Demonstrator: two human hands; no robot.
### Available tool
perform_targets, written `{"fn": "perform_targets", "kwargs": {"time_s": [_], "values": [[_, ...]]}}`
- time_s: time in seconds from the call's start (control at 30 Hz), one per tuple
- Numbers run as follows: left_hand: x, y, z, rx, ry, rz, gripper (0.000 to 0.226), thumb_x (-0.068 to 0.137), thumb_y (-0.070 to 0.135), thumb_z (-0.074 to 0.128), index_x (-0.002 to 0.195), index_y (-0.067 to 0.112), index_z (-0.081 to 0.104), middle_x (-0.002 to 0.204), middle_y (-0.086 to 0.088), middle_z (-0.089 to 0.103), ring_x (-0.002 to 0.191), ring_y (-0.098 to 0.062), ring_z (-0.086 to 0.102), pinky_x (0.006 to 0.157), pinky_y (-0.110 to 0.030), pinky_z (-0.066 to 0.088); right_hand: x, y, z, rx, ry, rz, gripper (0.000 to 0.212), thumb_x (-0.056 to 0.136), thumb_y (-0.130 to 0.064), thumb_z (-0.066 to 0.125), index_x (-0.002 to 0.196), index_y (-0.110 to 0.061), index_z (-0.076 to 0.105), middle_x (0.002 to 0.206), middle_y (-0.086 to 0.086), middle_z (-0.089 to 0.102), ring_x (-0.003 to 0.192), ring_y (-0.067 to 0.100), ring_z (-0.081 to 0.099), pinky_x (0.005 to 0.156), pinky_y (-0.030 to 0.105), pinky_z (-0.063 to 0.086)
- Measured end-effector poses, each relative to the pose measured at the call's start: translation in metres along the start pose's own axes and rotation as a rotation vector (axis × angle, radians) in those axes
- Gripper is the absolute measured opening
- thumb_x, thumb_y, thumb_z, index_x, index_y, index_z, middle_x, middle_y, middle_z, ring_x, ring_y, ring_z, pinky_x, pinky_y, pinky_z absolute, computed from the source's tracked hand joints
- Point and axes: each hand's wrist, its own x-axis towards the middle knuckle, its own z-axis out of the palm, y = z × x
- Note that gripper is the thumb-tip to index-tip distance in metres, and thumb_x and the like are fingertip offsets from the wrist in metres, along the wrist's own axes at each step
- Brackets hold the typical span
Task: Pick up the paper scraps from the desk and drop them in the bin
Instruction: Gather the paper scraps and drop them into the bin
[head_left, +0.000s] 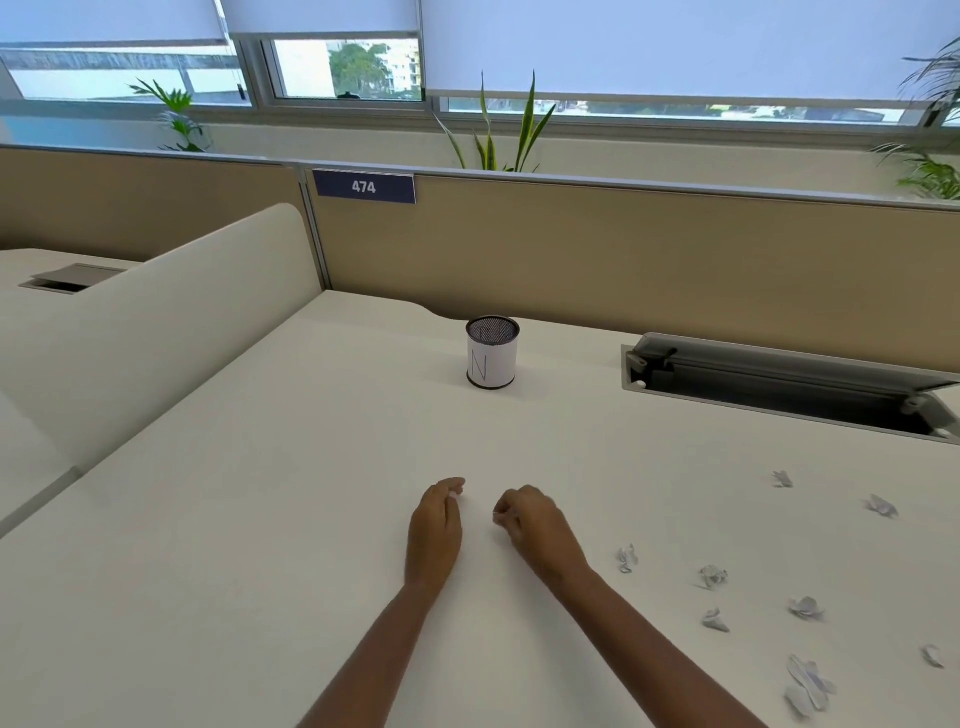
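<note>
While the left hand (435, 525) and right hand (530, 519) sit curled on the bench (260, 519), whether either pinches anything is unclear; paper scraps (713, 576) lie at four o'clock, the bin (491, 358) at twelve. Light scraps may flutter past its narrow mouth.

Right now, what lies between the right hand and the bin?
Nothing: between the right hand and the bin the head view shows only bare desk. The scraps lie off to the right.

An office: a numbered partition (623, 249) behind the bench (260, 519), with a cable hatch (779, 384) set into it.
</note>
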Motion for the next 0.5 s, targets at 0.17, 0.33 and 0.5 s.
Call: {"fn": "perform_targets", "kwargs": {"time_s": [0.17, 0.33, 0.5], "values": [[0.01, 0.046, 0.022, -0.795, -0.111, -0.655, 0.042, 0.101, 0.019, 0.032, 0.078, 0.002, 0.062, 0.049, -0.003, 0.067, 0.048, -0.007, 0.06, 0.044, -0.013, 0.046, 0.01, -0.011, -0.006, 0.047, 0.094, -0.085, 0.02, 0.091, -0.007, 0.045, 0.103, -0.007, 0.06, 0.103, 0.013, 0.063, 0.093, 0.024, 0.059, 0.079, 0.034, 0.049], [0.026, 0.061, 0.025, -1.194, -0.179, -0.942, 0.048, 0.101, 0.025, 0.028, 0.063, 0.005, 0.049, 0.029, -0.006, 0.056, 0.046, -0.017, 0.057, 0.063, -0.018, 0.054, 0.015, -0.008, -0.006, 0.057, 0.1, -0.134, 0.023, 0.09, -0.005, 0.043, 0.105, -0.009, 0.06, 0.119, 0.007, 0.059, 0.11, 0.021, 0.052, 0.084, 0.022, 0.042], [0.054, 0.067, 0.022, -1.346, -0.128, -0.969, 0.033, 0.1, 0.012, 0.023, 0.104, -0.002, 0.052, 0.091, -0.025, 0.06, 0.098, -0.029, 0.062, 0.089, -0.021, 0.052, 0.025, 0.014, -0.018, 0.088, 0.305, -0.107, 0.022, 0.093, -0.012, 0.047, 0.112, -0.012, 0.059, 0.13, 0.009, 0.053, 0.121, 0.021, 0.049, 0.096, 0.028, 0.042]]}}
